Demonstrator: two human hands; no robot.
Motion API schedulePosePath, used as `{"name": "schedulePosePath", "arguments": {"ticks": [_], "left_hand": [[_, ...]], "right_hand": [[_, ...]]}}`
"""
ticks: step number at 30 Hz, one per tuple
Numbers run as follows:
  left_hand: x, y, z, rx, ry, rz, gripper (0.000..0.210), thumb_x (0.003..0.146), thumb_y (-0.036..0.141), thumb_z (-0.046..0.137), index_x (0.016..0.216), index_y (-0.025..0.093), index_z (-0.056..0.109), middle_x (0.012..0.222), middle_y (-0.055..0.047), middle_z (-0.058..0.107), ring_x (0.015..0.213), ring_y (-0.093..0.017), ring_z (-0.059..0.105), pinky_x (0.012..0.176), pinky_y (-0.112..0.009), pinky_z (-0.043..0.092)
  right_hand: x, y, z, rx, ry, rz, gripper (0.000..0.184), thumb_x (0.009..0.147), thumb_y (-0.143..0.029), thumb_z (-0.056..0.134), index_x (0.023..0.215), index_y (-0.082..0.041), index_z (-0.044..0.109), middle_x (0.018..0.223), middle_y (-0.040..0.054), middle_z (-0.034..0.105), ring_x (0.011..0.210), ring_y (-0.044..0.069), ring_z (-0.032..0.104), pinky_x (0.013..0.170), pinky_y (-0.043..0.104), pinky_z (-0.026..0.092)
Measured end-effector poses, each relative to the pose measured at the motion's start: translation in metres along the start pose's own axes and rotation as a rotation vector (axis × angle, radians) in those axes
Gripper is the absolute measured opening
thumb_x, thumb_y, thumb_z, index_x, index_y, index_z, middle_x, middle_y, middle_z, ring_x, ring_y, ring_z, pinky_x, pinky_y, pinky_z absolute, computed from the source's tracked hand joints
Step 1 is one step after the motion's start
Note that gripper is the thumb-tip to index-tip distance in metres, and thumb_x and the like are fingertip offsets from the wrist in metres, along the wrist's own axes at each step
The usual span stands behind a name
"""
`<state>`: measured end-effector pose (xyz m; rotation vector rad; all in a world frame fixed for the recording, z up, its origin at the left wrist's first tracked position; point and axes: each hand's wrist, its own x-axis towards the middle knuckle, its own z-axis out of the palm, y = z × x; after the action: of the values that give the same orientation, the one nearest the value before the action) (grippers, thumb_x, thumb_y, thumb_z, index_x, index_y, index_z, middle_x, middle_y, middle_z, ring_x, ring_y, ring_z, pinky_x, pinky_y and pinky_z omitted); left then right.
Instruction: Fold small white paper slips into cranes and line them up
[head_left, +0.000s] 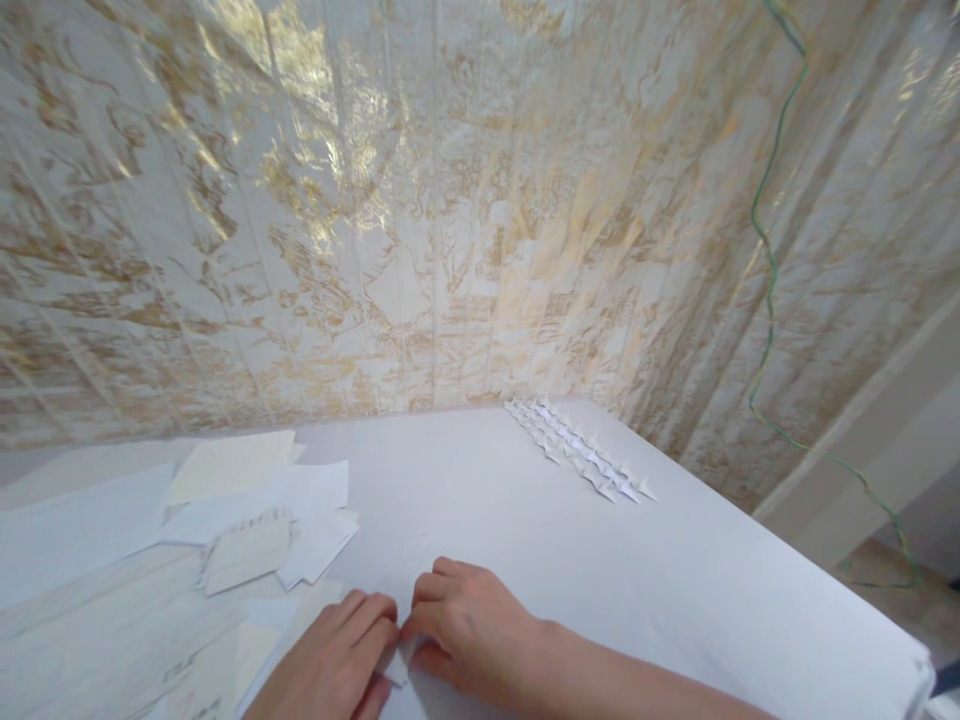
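Observation:
A small piece of folded white paper (pixel 395 668) shows between my two hands, near the front of the white table (pixel 600 600). My left hand (pixel 337 645) has its fingers bent and closed on the paper from the left. On the other side, my right hand (pixel 469 620) pinches it with curled fingers and thumb. Most of the paper is hidden under the fingers, so its full shape cannot be made out. Toward the far right of the table lie several small folded paper pieces (pixel 585 450) with pointed tips, set in slanting rows.
Loose white and cream paper sheets (pixel 232 468) overlap on the left, with a stack of small paper squares (pixel 249 552) among them. A gold-patterned wall covering (pixel 450 220) rises behind the table. A green wire (pixel 771 270) hangs down at the right, beyond the table's edge.

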<state>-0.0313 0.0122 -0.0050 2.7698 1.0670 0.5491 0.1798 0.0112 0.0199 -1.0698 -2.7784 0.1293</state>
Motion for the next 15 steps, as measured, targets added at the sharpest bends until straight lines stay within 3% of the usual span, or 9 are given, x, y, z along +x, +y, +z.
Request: {"name": "schedulePosePath", "arguments": {"ticks": [3,5,11,15], "left_hand": [[0.006,0.001,-0.008,-0.031,-0.133,-0.04,0.015,0.085,0.02,0.065,0.095,0.028,0.072,0.104,0.0,0.076,0.095,-0.022,0.069,0.088,-0.032,0.053],[0.006,-0.002,-0.006,-0.049,-0.16,-0.035,0.01,0.088,0.022,0.065,0.091,0.028,0.072,0.102,0.001,0.076,0.094,-0.022,0.068,0.086,-0.031,0.053],[-0.008,-0.017,0.01,-0.003,0.094,0.162,0.007,0.09,0.024,0.063,0.09,0.029,0.068,0.099,0.004,0.076,0.091,-0.018,0.068,0.085,-0.027,0.051],[-0.012,-0.018,0.006,0.073,0.195,0.243,0.005,0.092,0.027,0.064,0.089,0.03,0.066,0.096,0.006,0.077,0.092,-0.017,0.069,0.084,-0.024,0.052]], "right_hand": [[0.003,0.003,-0.002,0.012,-0.026,0.007,0.01,0.087,-0.025,0.076,0.093,-0.017,0.076,0.088,0.004,0.073,0.079,0.018,0.061,0.076,0.028,0.045],[0.002,0.006,-0.004,0.043,-0.027,0.009,0.016,0.085,-0.029,0.08,0.098,-0.019,0.076,0.09,0.0027,0.074,0.081,0.018,0.062,0.076,0.027,0.045],[-0.001,0.01,0.004,0.148,0.043,-0.017,0.022,0.084,-0.037,0.081,0.095,-0.02,0.074,0.091,0.0016,0.073,0.084,0.017,0.064,0.076,0.026,0.045],[0.001,0.008,0.012,0.106,0.092,-0.024,0.01,0.089,-0.029,0.075,0.093,-0.02,0.071,0.091,0.0015,0.073,0.082,0.017,0.063,0.076,0.027,0.045]]}}
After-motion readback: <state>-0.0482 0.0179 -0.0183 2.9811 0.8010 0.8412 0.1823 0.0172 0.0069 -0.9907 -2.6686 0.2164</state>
